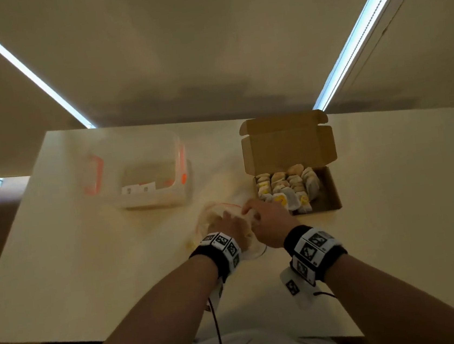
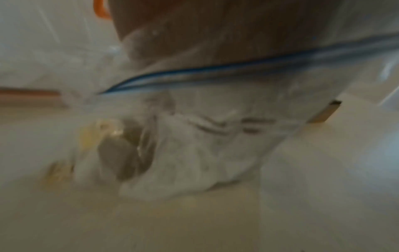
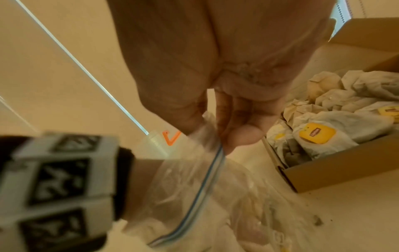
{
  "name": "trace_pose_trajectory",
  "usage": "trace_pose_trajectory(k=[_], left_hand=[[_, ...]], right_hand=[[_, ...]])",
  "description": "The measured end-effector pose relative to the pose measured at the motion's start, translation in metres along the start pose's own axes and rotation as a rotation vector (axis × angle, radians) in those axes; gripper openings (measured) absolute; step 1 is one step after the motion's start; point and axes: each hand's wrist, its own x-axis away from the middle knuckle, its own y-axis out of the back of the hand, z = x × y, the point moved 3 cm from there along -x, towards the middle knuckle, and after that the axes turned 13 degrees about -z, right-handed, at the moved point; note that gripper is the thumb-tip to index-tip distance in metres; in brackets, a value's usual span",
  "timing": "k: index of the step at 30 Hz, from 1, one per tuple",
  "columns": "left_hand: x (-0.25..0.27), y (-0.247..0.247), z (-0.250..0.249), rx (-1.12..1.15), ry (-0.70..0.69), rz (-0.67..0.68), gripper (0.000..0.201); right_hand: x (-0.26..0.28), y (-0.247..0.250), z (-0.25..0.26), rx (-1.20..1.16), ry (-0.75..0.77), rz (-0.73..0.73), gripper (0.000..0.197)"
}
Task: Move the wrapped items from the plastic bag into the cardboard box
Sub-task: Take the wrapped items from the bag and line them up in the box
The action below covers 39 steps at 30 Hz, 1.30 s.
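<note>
Clear film of the plastic bag (image 3: 194,196) lies crumpled on the surface (image 1: 90,272) just short of the cardboard box (image 1: 332,188), and both hands are on it. The right hand (image 3: 215,102) pinches the bag's mouth by the blue zip strip, holding it up. The left hand (image 1: 226,225) reaches into the bag; its wrist view is blurred, so I cannot tell whether its fingers hold anything. At least a few wrapped items (image 2: 116,153) remain in the bag. Beyond the bag, the box already holds many wrapped items (image 1: 287,190), filling its left part; room is left at its right end, so the job looks well along. Left of the box stands a clear tub with orange clips (image 1: 147,178), apart from the route. The box's raised lid does not block entry.
</note>
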Motion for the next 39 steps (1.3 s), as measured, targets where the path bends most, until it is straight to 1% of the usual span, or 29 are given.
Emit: trace_pose_trajectory(k=[3, 5, 6, 9, 10, 12, 15, 16, 18, 19, 22, 26, 28, 29, 32, 34, 37, 39], left_hand=[[0.002, -0.007, -0.001, -0.094, 0.043, -0.017, 0.053], [0.004, -0.012, 0.003, -0.112, 0.098, -0.035, 0.043], [0.006, -0.012, 0.004, -0.117, 0.102, -0.037, 0.040], [0.007, -0.015, 0.007, -0.091, 0.094, -0.022, 0.045], [0.007, -0.013, 0.008, -0.067, 0.085, -0.037, 0.045], [0.010, -0.004, 0.012, -0.005, 0.088, -0.073, 0.040], [0.014, 0.013, 0.017, 0.122, 0.076, -0.159, 0.018], [0.014, 0.017, 0.020, 0.176, 0.078, -0.196, 0.013], [0.017, 0.027, 0.025, 0.264, 0.082, -0.263, 0.026], [0.020, 0.033, 0.027, 0.316, 0.086, -0.281, 0.028], [0.029, 0.046, 0.034, 0.504, 0.086, -0.322, 0.024], [0.030, 0.052, 0.046, 0.695, 0.114, -0.274, 0.026], [0.031, 0.053, 0.050, 0.849, 0.138, -0.228, 0.033], [0.033, 0.053, 0.051, 0.972, 0.168, -0.195, 0.034], [0.044, 0.056, 0.053, 1.429, 0.314, -0.067, 0.021], [0.050, 0.059, 0.052, 1.704, 0.374, 0.019, 0.017], [0.058, 0.067, 0.051, 1.982, 0.457, 0.097, 0.017], [0.063, 0.074, 0.049, 2.152, 0.522, 0.107, 0.017]], right_hand=[[0.008, 0.003, 0.004, -0.103, -0.011, -0.070, 0.029], [0.011, 0.006, 0.007, -0.143, -0.004, -0.111, 0.029], [0.013, 0.008, 0.008, -0.161, 0.000, -0.131, 0.028], [0.015, 0.011, 0.008, -0.184, 0.011, -0.182, 0.028], [0.016, 0.012, 0.007, -0.181, 0.010, -0.192, 0.029], [0.017, 0.013, 0.004, -0.174, -0.007, -0.201, 0.030], [0.018, 0.014, 0.001, -0.178, -0.023, -0.219, 0.029], [0.018, 0.014, 0.000, -0.179, -0.030, -0.222, 0.028], [0.018, 0.015, -0.002, -0.170, -0.043, -0.226, 0.028], [0.018, 0.015, -0.003, -0.160, -0.047, -0.222, 0.028], [0.017, 0.014, -0.005, -0.157, -0.049, -0.207, 0.027], [0.017, 0.015, -0.007, -0.151, -0.056, -0.200, 0.029], [0.017, 0.015, -0.007, -0.147, -0.049, -0.200, 0.030], [0.018, 0.014, -0.007, -0.144, -0.048, -0.196, 0.030], [0.018, 0.012, -0.008, -0.130, -0.048, -0.185, 0.030], [0.019, 0.012, -0.008, -0.121, -0.035, -0.190, 0.030], [0.019, 0.012, -0.010, -0.112, -0.040, -0.171, 0.029], [0.019, 0.013, -0.011, -0.112, -0.048, -0.163, 0.029]])
